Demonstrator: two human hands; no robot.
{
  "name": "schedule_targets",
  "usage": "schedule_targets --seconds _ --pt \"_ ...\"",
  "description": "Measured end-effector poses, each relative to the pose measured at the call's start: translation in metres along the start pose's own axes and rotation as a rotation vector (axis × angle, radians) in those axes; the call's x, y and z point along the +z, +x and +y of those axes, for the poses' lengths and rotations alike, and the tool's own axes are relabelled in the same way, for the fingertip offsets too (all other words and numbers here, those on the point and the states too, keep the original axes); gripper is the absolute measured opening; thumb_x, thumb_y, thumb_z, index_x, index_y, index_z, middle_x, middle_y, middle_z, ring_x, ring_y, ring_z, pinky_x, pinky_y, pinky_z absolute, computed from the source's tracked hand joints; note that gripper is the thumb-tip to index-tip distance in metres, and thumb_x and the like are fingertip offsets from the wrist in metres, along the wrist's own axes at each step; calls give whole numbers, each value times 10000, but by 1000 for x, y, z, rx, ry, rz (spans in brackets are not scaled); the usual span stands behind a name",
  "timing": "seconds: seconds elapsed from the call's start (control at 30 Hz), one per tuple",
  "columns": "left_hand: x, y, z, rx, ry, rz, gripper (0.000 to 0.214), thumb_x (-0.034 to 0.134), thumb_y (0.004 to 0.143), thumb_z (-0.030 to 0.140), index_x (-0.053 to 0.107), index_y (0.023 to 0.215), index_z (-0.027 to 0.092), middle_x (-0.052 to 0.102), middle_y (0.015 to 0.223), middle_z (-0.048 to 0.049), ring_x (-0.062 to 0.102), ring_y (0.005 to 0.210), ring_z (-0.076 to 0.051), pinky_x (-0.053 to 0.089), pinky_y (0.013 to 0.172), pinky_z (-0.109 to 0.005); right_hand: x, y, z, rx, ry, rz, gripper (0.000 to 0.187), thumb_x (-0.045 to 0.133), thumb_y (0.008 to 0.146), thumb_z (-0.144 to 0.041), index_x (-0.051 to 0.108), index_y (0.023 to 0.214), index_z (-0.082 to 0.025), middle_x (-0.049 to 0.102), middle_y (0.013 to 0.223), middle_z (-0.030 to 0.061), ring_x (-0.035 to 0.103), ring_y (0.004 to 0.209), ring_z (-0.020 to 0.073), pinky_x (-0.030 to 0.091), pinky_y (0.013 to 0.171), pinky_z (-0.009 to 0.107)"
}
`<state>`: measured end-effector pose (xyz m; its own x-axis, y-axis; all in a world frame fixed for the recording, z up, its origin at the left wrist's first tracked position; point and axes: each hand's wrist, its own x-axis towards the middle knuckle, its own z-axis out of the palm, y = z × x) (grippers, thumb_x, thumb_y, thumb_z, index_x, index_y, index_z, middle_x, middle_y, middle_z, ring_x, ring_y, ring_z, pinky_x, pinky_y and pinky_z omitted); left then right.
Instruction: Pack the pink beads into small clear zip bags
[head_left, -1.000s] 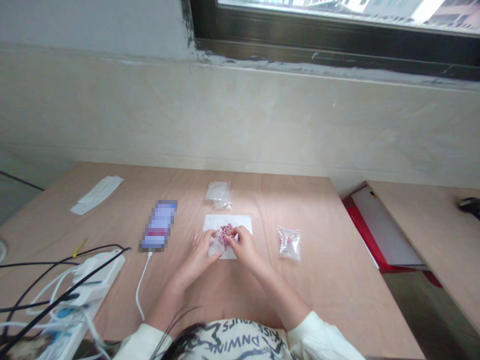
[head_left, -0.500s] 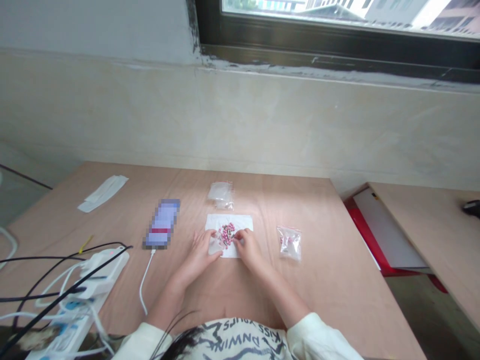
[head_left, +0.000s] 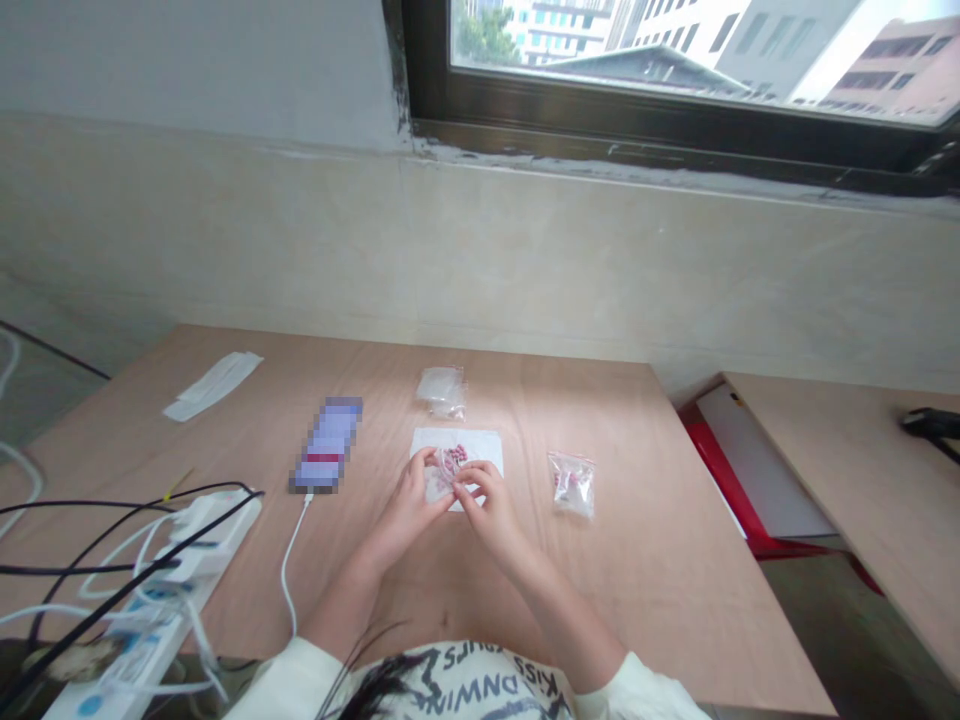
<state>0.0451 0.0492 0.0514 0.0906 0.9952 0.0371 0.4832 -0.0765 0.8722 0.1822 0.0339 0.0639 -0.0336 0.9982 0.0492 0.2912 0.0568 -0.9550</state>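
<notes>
Both my hands meet over a white paper sheet (head_left: pixel 457 438) in the middle of the wooden table (head_left: pixel 600 600). My left hand (head_left: pixel 409 508) holds a small clear plastic bag (head_left: pixel 442 478) from the left, and the fingertips of my right hand (head_left: pixel 487 505) pinch it from the right. A cluster of pink beads (head_left: pixel 454 460) shows through the film, so I cannot tell whether they lie inside it or beneath it. To the right, a small zip bag with pink pieces (head_left: pixel 571 485) lies on the wood.
A crumpled clear bag (head_left: pixel 442 392) lies behind the paper. To the left are a pixelated phone (head_left: pixel 327 445) with a white cable (head_left: pixel 286 570), a white power strip (head_left: pixel 161 590) with black cables, and a white folded strip (head_left: pixel 214 386). A wall rises behind the table.
My hands have moved closer together, and the clear bag now sits over the pink beads. The view has tilted slightly upward, showing more of the window.
</notes>
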Motion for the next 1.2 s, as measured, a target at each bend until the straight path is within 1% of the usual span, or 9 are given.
schedule_targets --seconds 0.17,0.27,0.4,0.53,0.67,0.8,0.93,1.13,1.2 --pt "-24 -9 23 -52 -201 -168 195 500 741 315 499 880 178 578 873 -40 553 861 -173 428 765 -302 -18 -8 -4 72 171 80 113 527 724 -254 569 799 -181 594 755 34 550 720 156 429 659 286" --pt "-32 -12 32 -77 -217 -216 160 478 760 319 510 801 168 583 774 -21 561 777 -159 433 709 -273 -22 -10 -5 163 345 101 223 599 658 -285 539 846 -181 572 674 3 540 623 135 430 604 270" --pt "-34 -13 37 -48 -206 -223 160 459 772 320 512 779 170 577 743 -5 556 751 -151 424 688 -252 -26 -10 -2 259 399 21 185 615 625 -323 552 680 -158 546 604 -2 509 555 120 405 547 252" --pt "-33 -13 40 -4 -126 -232 169 439 783 319 511 740 172 575 706 0 549 727 -149 411 690 -252 -31 -7 -4 228 255 38 135 609 611 -275 548 586 -157 529 569 -15 448 510 100 353 521 233" --pt "-30 -13 44 -14 -177 -289 180 425 790 343 493 785 177 575 746 -6 550 730 -147 420 673 -249 -34 -6 -8 184 157 115 116 582 627 -259 541 575 -163 509 554 -22 431 513 104 345 522 230" --pt "-27 -11 45 1 -183 -331 211 421 789 361 513 780 171 547 732 -1 533 716 -140 417 648 -233 -34 -9 -10 171 188 62 159 566 660 -322 557 650 -163 542 620 -6 451 536 108 359 524 228" --pt "-22 -11 42 40 -126 -278 213 406 800 334 522 738 166 531 683 10 516 688 -132 396 656 -232 -29 -13 -10 187 236 -1 169 574 654 -325 569 689 -160 576 705 16 488 612 124 373 572 234" --pt "-21 -13 47 18 -175 -367 202 426 791 343 525 765 168 545 719 5 520 707 -136 398 644 -227 -27 -10 -10 141 294 55 103 578 618 -249 525 592 -165 505 587 -23 429 542 102 333 543 223" --pt "-22 -12 50 24 -175 -360 201 432 788 341 526 755 166 540 701 7 517 697 -133 396 637 -224 -28 -9 -12 134 291 45 107 578 619 -247 523 580 -164 498 579 -24 423 539 101 327 539 221"
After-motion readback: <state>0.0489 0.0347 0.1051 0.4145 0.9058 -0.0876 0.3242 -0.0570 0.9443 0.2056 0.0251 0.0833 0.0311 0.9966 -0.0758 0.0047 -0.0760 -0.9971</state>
